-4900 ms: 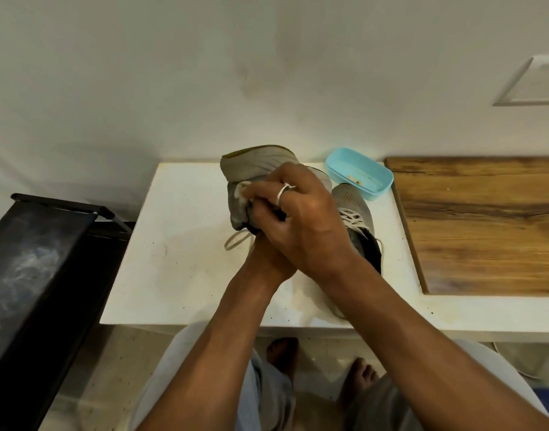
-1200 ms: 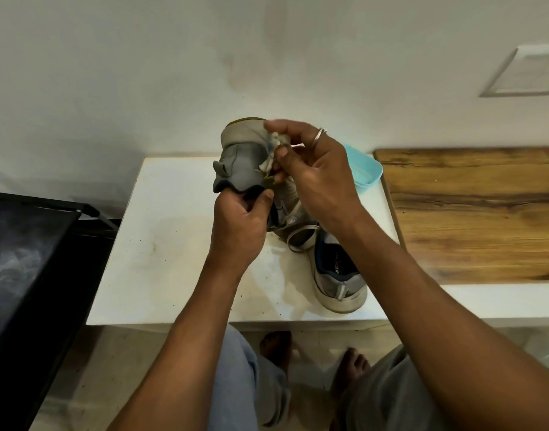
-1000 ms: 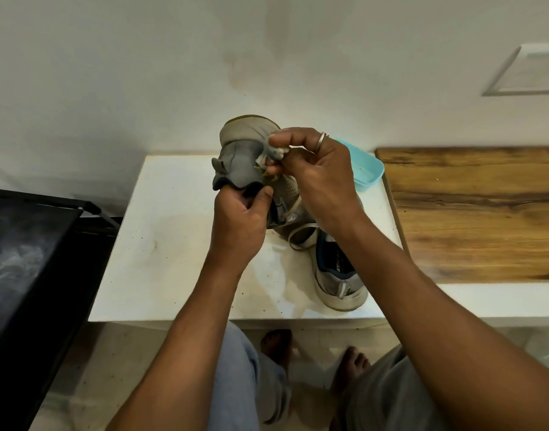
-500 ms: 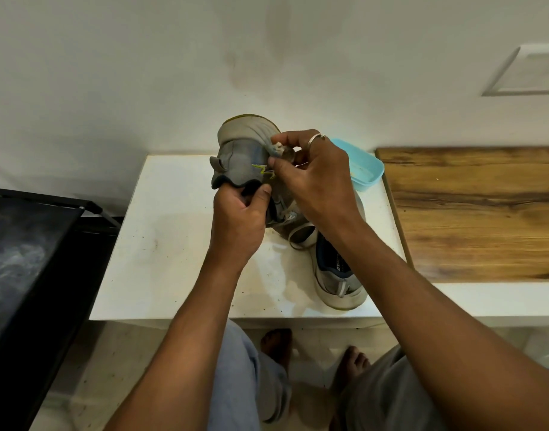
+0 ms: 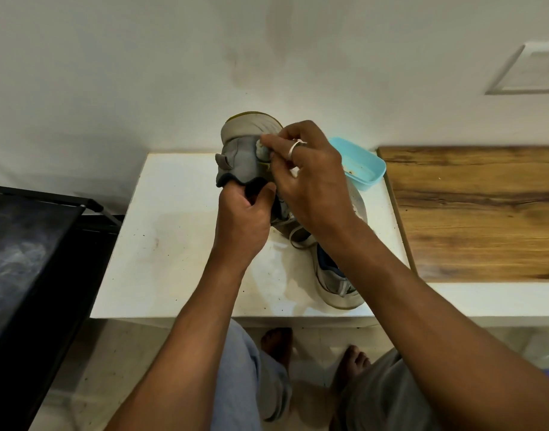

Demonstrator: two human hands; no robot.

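A grey sneaker [image 5: 240, 157] is held up above the white table [image 5: 173, 244], heel towards me and sole facing the wall. My left hand [image 5: 242, 219] grips it from below at the collar, thumb on the rim. My right hand [image 5: 307, 178], wearing a ring, pinches a small pale wad of cloth [image 5: 262, 148] against the shoe's heel. The second grey sneaker [image 5: 335, 275] lies on the table under my right forearm, partly hidden.
A light blue plastic tub [image 5: 360, 169] sits at the table's back right. A wooden board [image 5: 478, 213] lies to the right. A black rack [image 5: 33, 259] stands at the left. The wall is close behind. My bare feet show under the table.
My right hand with the wad has shifted slightly left and down on the shoe's heel. My left hand keeps the same grip.
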